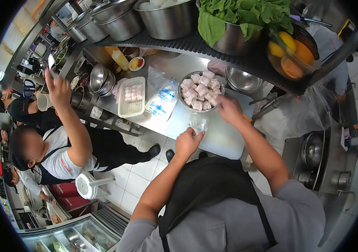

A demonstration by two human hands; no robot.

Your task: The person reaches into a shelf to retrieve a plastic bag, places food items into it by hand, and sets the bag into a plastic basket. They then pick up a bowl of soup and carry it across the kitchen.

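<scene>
A metal bowl heaped with pale pink wrapped pieces stands at the back of the white cutting board. My left hand is closed on a small clear plastic bag in front of the bowl. At the bowl's right edge is my right hand, its fingers closed beside the pieces; what they hold, if anything, is hidden. Left of the bowl lie blue-printed plastic bags, and beyond them a white basket contains several similar pieces.
Overhead, a black shelf carries metal pots, leafy greens and a container of citrus. A colander sits behind the board. At the left, a co-worker raises one arm near a white stool.
</scene>
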